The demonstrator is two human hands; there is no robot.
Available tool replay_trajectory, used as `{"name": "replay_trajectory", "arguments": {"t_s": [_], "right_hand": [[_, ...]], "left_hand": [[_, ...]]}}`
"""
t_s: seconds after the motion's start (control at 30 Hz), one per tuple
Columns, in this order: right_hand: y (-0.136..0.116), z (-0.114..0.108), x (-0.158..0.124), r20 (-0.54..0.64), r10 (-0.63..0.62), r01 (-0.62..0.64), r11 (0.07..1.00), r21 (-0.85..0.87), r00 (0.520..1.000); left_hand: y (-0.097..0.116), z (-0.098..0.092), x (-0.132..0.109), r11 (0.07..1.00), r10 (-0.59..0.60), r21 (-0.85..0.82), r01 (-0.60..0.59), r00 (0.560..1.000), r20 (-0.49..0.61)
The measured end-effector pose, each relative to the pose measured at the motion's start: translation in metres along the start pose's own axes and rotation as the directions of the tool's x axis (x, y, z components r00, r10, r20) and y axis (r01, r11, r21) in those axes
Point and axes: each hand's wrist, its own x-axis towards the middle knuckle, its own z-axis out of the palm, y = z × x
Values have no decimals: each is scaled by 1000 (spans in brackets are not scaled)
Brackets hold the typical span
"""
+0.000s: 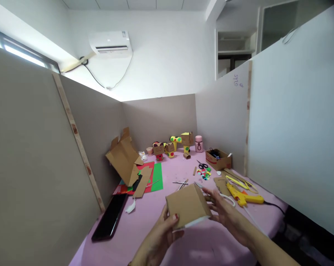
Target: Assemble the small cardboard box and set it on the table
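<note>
A small brown cardboard box [186, 205] with a pale lower edge is held above the front of the table. My left hand [162, 234] grips its left side, thumb on the near face and fingers underneath. My right hand [222, 210] has its bent fingers against the box's right side. Behind that hand are scissors with a white handle [229, 199] and a blade tip [198, 184]; the hand hides their middle. Just beyond the box, thin sticks [180, 183] lie crossed on the pink tabletop [144, 229].
A yellow glue gun [243, 195] with a black cord lies right, near black scissors [202, 165] and colored paper scraps [204, 173]. Left are a phone [110, 218], colored sheets [157, 177] and cut cardboard [122, 159]. Decorated cardboard figures [159, 150] and a pink bottle [199, 144] stand behind.
</note>
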Motion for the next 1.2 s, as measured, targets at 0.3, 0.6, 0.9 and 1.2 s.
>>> {"name": "replay_trajectory", "arguments": {"t_s": [0.3, 0.6, 0.9, 1.2], "right_hand": [[8, 14, -11, 44, -57, 52, 992, 112, 997], [20, 11, 1, 5, -121, 120, 992, 37, 993], [6, 21, -14, 24, -127, 126, 991, 45, 992], [2, 22, -23, 18, -90, 89, 994, 56, 996]], "left_hand": [[-31, -16, 5, 856, 80, -486, 176, 884, 461], [-36, -15, 7, 832, 90, -518, 197, 875, 476], [-30, -1, 0, 838, 72, -511, 192, 889, 452], [-32, -2, 1, 856, 75, -482, 185, 879, 471]]}}
